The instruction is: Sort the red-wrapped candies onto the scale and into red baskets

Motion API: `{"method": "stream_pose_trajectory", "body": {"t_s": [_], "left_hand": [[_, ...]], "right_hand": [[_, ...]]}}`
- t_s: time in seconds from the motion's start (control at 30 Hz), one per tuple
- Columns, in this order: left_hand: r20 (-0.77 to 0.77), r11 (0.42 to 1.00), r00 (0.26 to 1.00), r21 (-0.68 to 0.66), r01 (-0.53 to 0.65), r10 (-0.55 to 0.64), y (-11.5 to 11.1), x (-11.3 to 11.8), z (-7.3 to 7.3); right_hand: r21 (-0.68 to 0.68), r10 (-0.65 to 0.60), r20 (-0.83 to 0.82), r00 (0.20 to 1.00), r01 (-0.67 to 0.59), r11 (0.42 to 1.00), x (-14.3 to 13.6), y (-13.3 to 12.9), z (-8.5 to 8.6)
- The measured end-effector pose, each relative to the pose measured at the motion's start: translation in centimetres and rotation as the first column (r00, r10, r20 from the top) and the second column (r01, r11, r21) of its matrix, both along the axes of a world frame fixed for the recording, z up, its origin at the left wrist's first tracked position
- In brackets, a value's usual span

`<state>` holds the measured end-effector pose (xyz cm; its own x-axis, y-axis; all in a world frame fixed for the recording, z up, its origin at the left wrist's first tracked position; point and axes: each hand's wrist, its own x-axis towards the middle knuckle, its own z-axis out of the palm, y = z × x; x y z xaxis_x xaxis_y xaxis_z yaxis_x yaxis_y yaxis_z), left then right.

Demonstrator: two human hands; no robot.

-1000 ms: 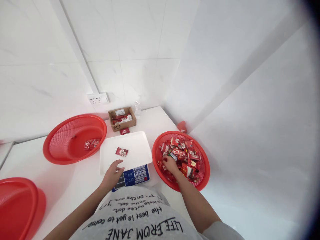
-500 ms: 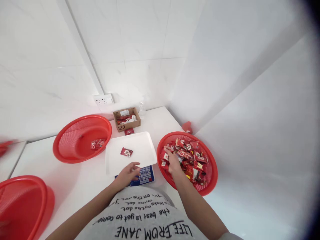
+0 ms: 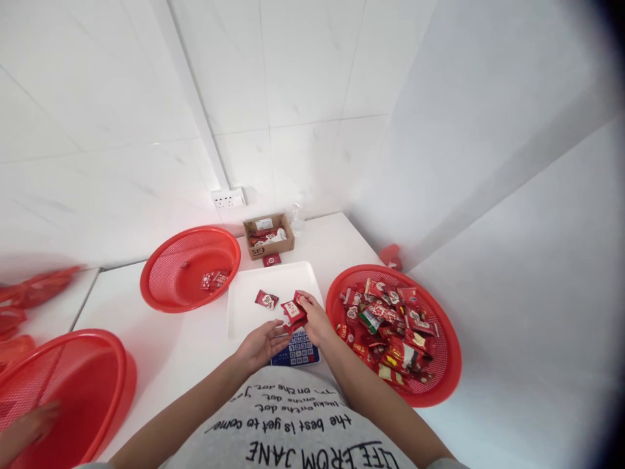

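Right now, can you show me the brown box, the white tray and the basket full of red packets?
Brown box (image 3: 276, 248): head view, front wall.
White tray (image 3: 240, 318): head view, bare left part.
Basket full of red packets (image 3: 452, 365): head view, right rim.

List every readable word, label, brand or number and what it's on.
"LIFE FROM JANE": shirt, upside down
"the best is yet to come": shirt
"on the dot": shirt, repeated
"SF": cardboard box
"1 2 3": blue keypad
"0": blue keypad
Too small or blurred: remaining shirt and keypad marks, white label on box, print on red packets.
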<state>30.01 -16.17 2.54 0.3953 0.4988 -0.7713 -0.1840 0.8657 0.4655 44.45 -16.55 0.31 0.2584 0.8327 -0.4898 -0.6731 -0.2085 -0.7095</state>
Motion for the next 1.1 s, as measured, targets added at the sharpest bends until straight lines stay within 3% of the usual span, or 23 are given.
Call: {"method": "stream_pose_trajectory", "body": {"t_s": [0.13,0.33,0.43,0.5,0.53,0.57,0.6,0.67,0.7,0.73,0.77,0.83,0.9,1.0,1.1], "left_hand": [[-0.058,1.000,0.998,-0.004,-0.026,0.025,-0.1,-1.3,-0.1],[-0.097,0.999,0.995,0.032,-0.001,0.004,-0.3,-1.6,-0.1],[-0.119,0.991,0.991,0.108,0.073,-0.060,-0.5,-1.2,-0.4],[-0.220,0.955,0.964,0.221,0.200,-0.151,-0.6,-1.0,-0.9],[-0.307,0.906,0.932,0.309,0.290,-0.194,-0.6,-0.9,-1.1],[-0.409,0.821,0.885,0.413,0.395,-0.221,-0.6,-0.8,-1.4],[-0.514,0.690,0.829,0.518,0.505,-0.221,-0.6,-0.7,-1.7],[-0.685,0.321,0.709,0.643,0.696,-0.165,-0.5,-0.4,-2.2],[-0.749,0.137,0.650,0.635,0.760,-0.129,-0.4,-0.3,-2.4],[-0.804,-0.008,0.586,0.590,0.807,-0.098,-0.3,-0.2,-2.5],[-0.851,-0.107,0.521,0.526,0.844,-0.072,-0.1,0.0,-2.6],[-0.916,-0.188,0.401,0.399,0.898,-0.028,0.2,0.2,-2.8],[-0.943,-0.193,0.333,0.326,0.925,0.003,0.6,0.3,-2.8],[-0.949,-0.177,0.312,0.301,0.937,0.042,1.1,-0.3,-2.9],[-0.952,-0.137,0.299,0.289,0.948,0.066,1.2,-1.4,-3.3]], "right_hand": [[-0.032,-0.008,-0.027,1.000,0.007,0.999,0.3,0.2,-0.3],[-0.005,-0.094,0.062,0.994,0.094,0.996,0.7,0.5,-1.6],[0.031,-0.116,0.102,0.988,0.113,0.993,0.7,0.7,-1.9],[0.038,-0.138,0.124,0.983,0.135,0.990,0.7,0.7,-1.9],[0.032,-0.152,0.138,0.979,0.149,0.988,0.7,0.7,-1.9],[0.021,-0.165,0.153,0.974,0.164,0.986,0.7,0.7,-1.9],[0.009,-0.177,0.169,0.970,0.178,0.984,0.7,0.6,-1.9],[-0.008,-0.192,0.200,0.961,0.197,0.980,1.0,0.4,-1.9],[-0.013,-0.191,0.211,0.959,0.198,0.980,1.1,0.4,-1.8],[-0.017,-0.182,0.215,0.959,0.190,0.982,1.2,0.3,-1.8],[-0.019,-0.165,0.208,0.964,0.173,0.985,1.3,0.3,-1.7],[-0.023,-0.108,0.158,0.981,0.113,0.993,1.4,0.2,-1.4],[-0.021,-0.030,0.096,0.995,0.032,0.999,1.4,0.2,-1.0],[-0.034,0.071,0.137,0.988,-0.066,0.997,1.6,0.1,-0.6],[-0.052,0.119,0.356,0.927,-0.108,0.993,2.0,-0.5,-0.7]]}}
